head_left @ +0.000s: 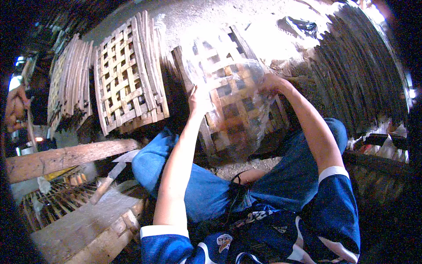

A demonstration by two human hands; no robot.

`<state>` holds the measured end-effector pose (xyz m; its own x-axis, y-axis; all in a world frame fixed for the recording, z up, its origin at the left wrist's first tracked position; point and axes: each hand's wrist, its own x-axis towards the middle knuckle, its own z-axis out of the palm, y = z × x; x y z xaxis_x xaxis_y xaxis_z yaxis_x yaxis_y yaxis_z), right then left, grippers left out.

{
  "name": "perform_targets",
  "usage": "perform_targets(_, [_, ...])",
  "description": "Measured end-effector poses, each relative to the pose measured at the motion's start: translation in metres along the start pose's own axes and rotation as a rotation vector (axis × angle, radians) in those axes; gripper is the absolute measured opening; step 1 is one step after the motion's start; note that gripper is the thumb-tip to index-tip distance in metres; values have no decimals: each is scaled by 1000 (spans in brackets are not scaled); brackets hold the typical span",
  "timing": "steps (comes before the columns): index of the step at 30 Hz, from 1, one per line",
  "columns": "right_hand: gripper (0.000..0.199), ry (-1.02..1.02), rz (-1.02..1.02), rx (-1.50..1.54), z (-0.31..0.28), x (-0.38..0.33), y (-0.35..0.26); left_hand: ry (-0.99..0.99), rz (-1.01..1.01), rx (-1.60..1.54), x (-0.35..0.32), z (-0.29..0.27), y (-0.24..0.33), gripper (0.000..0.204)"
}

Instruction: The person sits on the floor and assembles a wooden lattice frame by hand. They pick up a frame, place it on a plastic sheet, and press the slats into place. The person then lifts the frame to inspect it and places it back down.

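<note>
At the far left edge another person's hand is showing, close to a leaning stack of woven bamboo mats. Just right of it a second stack of lattice mats is standing tilted on the ground. Lower left, a knife is lying on a wooden bench, under a rough wooden beam. In the middle, the left hand is gripping the left edge of a clear plastic bag, which is covering a woven bamboo mat standing upright in front of the knees. The right hand is pinching the plastic at the mat's upper right. Further right, a dark fan of bamboo strips is spreading along the ground.
</note>
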<state>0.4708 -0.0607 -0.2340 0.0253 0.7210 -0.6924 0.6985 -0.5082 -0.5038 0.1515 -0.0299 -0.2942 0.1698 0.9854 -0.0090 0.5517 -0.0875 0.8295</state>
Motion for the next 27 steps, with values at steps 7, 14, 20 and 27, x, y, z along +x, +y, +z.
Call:
perform_targets(7, [30, -11, -137, -303, -12, 27, 72, -104, 201, 179, 7, 6, 4, 25])
perform_targets(14, [23, -314, 85, -8, -8, -9, 54, -69, 182, 207, -2, -4, 9, 29])
perform_targets(20, [38, 56, -110, -472, -14, -20, 43, -106, 269, 465, 4, 2, 9, 32])
perform_targets(27, [44, 217, -46, -489, -14, -26, 16, -60, 85, 386, 4, -32, 19, 37])
